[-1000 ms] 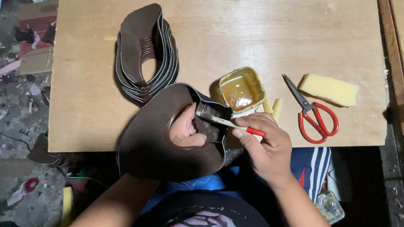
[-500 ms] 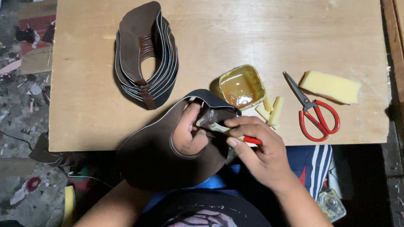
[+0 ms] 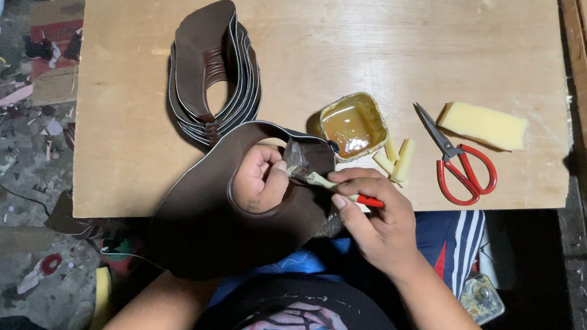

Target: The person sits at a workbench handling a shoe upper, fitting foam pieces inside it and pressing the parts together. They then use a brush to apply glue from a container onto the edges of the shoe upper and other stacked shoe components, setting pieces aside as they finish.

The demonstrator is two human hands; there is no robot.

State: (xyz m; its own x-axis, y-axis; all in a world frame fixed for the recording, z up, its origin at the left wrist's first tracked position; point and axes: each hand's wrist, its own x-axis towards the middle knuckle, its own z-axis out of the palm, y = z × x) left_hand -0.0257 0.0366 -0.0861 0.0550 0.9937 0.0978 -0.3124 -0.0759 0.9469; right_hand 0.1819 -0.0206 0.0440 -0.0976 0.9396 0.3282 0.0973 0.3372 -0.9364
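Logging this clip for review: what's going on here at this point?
A person sits at a plywood table. The left hand pokes up through the opening of a brown leather shoe upper, gripping its edge. The right hand holds a red-handled brush against that edge. A tin of amber glue, red scissors and a stack of uppers lie nearby.

Big brown leather piece (image 3: 210,214) hung off the wooden table (image 3: 319,45) edge w/ its cutout up top, red-handled brush (image 3: 338,189) lay across it, bristles down.
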